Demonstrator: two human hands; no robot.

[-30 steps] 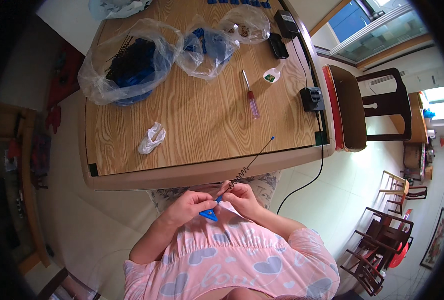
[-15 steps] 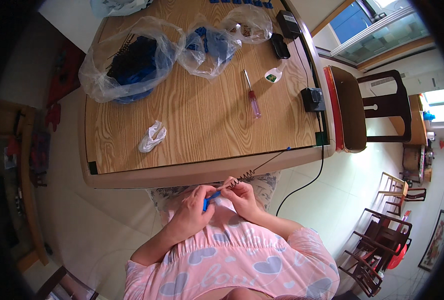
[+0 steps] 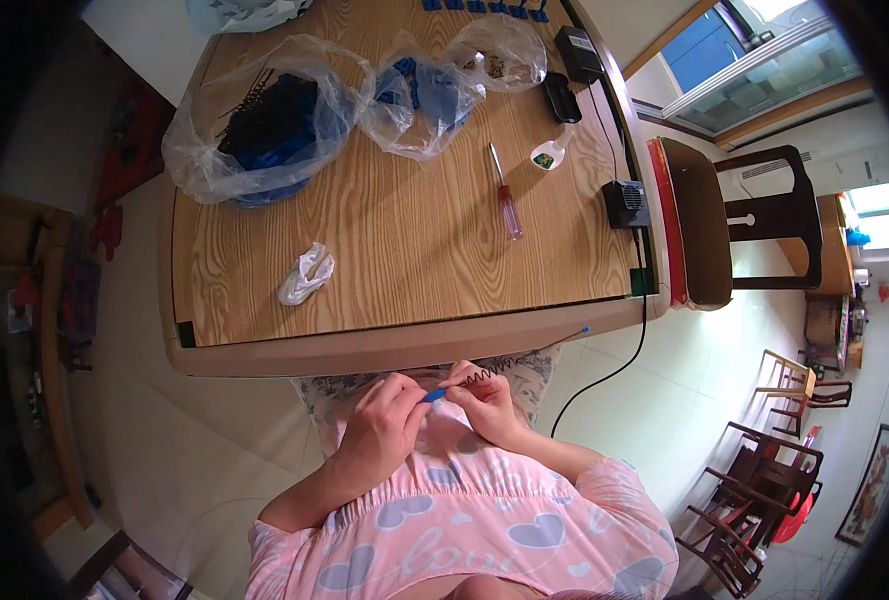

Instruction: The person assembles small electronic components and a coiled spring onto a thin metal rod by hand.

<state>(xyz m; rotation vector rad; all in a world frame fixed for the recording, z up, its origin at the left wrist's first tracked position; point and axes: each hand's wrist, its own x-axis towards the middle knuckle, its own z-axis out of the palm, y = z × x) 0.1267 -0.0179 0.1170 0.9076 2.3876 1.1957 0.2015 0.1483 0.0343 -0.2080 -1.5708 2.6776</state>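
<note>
Over my lap, just in front of the table's near edge, both hands are closed close together. A small blue plastic piece (image 3: 434,396) shows between them, its left end inside the fingers of my left hand (image 3: 385,418). My right hand (image 3: 489,410) pinches around the right end of that piece, where a black coiled cord (image 3: 491,372) comes out. The cord runs up and to the right, straightens, and ends in a small blue tip (image 3: 586,330) by the table edge. My fingers hide how the cord and the blue piece meet.
On the wood-grain table (image 3: 405,270) lie a screwdriver (image 3: 508,205), a crumpled white wrapper (image 3: 306,275) and a white scoop-shaped piece (image 3: 549,153). Clear bags (image 3: 190,150) of black and blue parts stand farther back. A black adapter (image 3: 627,203) sits at the right, its cable hanging down.
My left hand has turned slightly, and the blue piece now lies flatter between my hands. The cord's blue tip has dropped a little and shifted right, off the table edge.
</note>
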